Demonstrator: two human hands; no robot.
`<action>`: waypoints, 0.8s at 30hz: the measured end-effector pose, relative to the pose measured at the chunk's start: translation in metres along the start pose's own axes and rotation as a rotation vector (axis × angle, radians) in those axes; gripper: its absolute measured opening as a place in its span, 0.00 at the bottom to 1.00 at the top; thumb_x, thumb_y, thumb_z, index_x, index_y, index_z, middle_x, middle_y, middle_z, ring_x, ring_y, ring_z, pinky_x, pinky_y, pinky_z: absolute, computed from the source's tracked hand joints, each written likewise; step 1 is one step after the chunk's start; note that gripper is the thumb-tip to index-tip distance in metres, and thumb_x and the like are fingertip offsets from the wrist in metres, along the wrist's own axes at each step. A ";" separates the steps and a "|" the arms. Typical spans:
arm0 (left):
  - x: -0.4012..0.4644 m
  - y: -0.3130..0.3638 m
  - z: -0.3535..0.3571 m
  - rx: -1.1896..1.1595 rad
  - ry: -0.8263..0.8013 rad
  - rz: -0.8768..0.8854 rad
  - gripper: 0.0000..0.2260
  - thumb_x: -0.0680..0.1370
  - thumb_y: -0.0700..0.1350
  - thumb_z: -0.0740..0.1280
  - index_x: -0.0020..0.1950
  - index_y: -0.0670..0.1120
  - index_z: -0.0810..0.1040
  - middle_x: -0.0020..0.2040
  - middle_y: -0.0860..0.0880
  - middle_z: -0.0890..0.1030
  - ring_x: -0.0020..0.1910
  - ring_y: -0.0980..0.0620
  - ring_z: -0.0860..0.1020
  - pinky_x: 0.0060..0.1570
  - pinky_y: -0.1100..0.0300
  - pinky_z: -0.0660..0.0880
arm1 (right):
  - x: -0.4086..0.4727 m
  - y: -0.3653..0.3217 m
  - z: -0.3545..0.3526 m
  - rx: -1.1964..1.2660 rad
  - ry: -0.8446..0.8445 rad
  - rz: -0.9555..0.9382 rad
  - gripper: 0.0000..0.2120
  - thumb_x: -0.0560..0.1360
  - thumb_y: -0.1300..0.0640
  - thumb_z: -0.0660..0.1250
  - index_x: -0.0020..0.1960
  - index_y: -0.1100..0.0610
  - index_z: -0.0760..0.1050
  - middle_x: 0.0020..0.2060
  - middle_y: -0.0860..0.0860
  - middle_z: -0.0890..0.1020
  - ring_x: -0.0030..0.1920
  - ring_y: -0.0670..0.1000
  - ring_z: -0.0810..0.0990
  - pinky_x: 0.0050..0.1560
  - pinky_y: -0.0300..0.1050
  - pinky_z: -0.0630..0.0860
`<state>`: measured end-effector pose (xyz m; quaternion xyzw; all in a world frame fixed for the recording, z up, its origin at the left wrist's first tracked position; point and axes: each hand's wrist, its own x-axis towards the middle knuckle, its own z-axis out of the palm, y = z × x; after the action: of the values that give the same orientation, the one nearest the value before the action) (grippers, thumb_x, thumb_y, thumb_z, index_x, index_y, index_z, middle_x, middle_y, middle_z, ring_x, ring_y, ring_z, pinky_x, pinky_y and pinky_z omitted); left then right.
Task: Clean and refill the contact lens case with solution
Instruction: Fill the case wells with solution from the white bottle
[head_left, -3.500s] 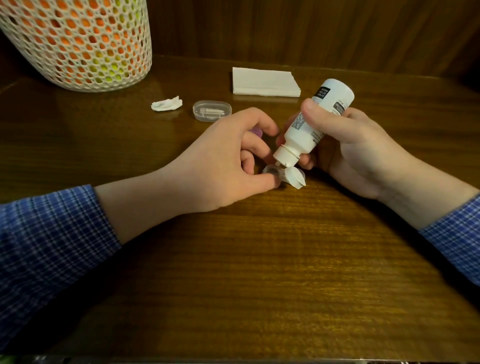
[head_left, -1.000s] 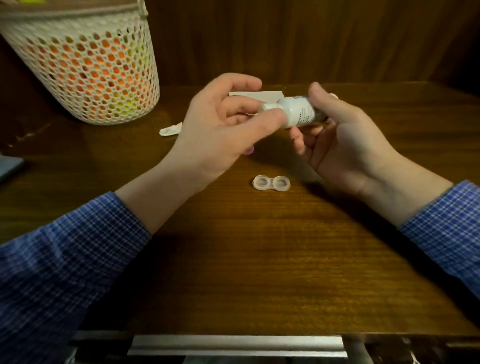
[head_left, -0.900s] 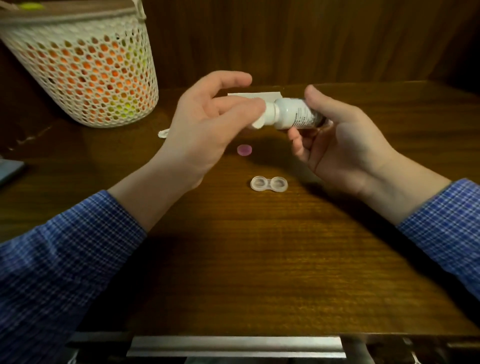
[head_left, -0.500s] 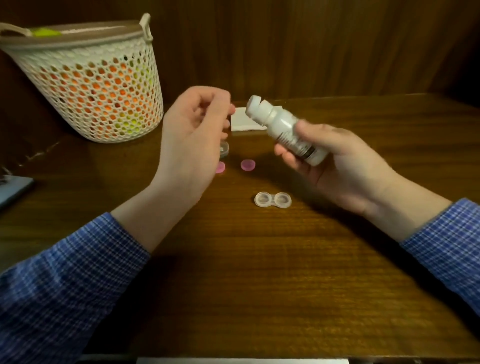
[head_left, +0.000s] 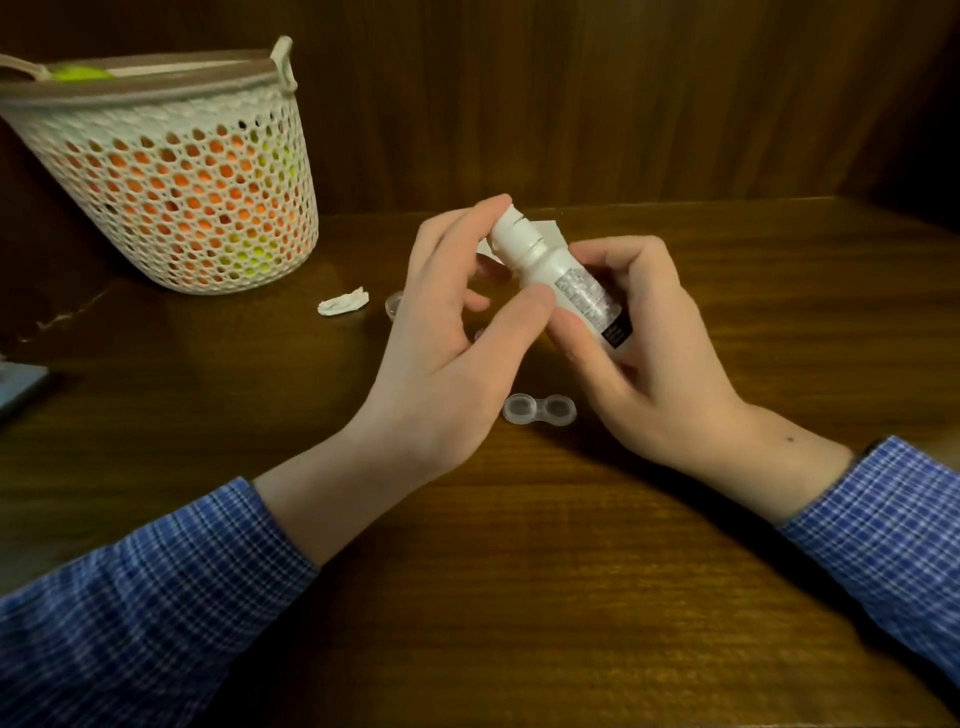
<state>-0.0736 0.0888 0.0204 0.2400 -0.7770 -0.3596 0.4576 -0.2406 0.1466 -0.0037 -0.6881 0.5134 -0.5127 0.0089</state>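
The right hand has its fingers and thumb curled round the small white plastic solution bottle, holding it tilted with the cap end up toward eleven o'clock, while the left hand reaches in from seven o'clock, forefinger laid on the white flip cap and thumb pressed against the bottle's side, the other fingers loosely bent and gripping nothing else. Judging by that pose, the cap is being pressed closed. The clear twin-well plastic contact lens case sits uncapped on the dark wooden table just below the hands, at six o'clock from the bottle and apart from both palms (whether its wells hold solution cannot be read here). That is the weak spot: either wrist dropping to the table could nudge or tip the light, open case and spill whatever is in it, and a squeeze on the bottle before the cap seats could squirt fluid onto the wood. A half-seated cap could also leak. Both forearms in blue checked sleeves angle inward. Farther out, a crumpled white tissue lies at nine o'clock from the hands, and a cream perforated basket stands at ten o'clock.
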 end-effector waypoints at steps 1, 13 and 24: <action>0.000 -0.002 0.001 0.009 0.008 0.010 0.26 0.80 0.46 0.65 0.78 0.45 0.66 0.68 0.49 0.71 0.63 0.46 0.76 0.56 0.40 0.80 | 0.000 0.001 0.000 -0.003 0.002 -0.009 0.20 0.81 0.54 0.69 0.68 0.59 0.66 0.56 0.48 0.78 0.49 0.49 0.81 0.44 0.43 0.79; -0.003 -0.008 0.002 0.095 0.030 0.085 0.26 0.78 0.45 0.68 0.76 0.45 0.70 0.65 0.53 0.72 0.65 0.59 0.73 0.62 0.55 0.76 | -0.004 0.006 -0.001 -0.058 0.005 -0.079 0.19 0.81 0.54 0.68 0.68 0.59 0.67 0.57 0.49 0.76 0.52 0.46 0.80 0.48 0.41 0.79; 0.023 0.013 0.016 0.158 -0.057 0.088 0.22 0.80 0.44 0.70 0.73 0.52 0.72 0.65 0.57 0.71 0.61 0.61 0.74 0.57 0.69 0.76 | 0.000 -0.003 -0.016 0.384 -0.027 0.295 0.15 0.82 0.60 0.68 0.65 0.59 0.67 0.52 0.55 0.81 0.45 0.62 0.80 0.40 0.45 0.81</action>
<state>-0.0990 0.0861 0.0375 0.2307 -0.8253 -0.2837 0.4303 -0.2499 0.1567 0.0058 -0.5983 0.5012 -0.5847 0.2212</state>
